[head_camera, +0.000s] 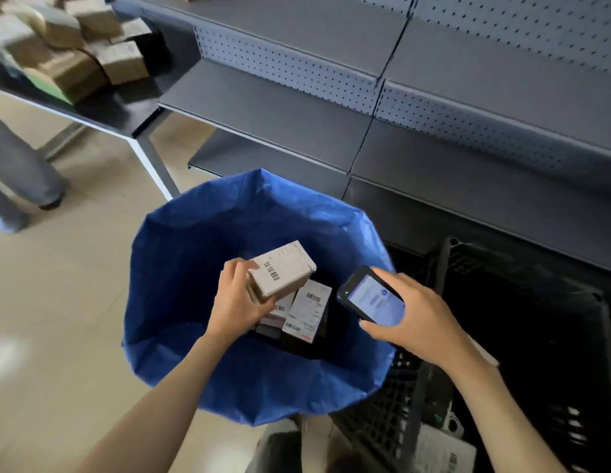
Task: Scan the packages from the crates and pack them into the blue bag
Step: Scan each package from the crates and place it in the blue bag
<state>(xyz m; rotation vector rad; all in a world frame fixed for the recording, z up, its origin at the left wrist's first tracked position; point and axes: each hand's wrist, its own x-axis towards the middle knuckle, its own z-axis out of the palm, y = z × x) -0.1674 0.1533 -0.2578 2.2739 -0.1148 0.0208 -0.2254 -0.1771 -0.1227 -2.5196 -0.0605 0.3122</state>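
Head view: the left hand point(237, 298) grips a small white barcoded box point(283, 268) over the open blue bag point(181, 268), label side up, apparently so the code faces the scanner. The right hand point(408, 315) clasps a smartphone point(372, 298), screen lit, just beside the box. Labelled packages point(306, 310) already lie inside the bag; black crates point(522, 322) stand at its right.

Near you, the beige floor point(75, 285) carries the open blue bag point(195, 240), with black crates point(519, 319) just to its right. At far left, a table point(126, 109) bears stacked brown boxes point(72, 70).
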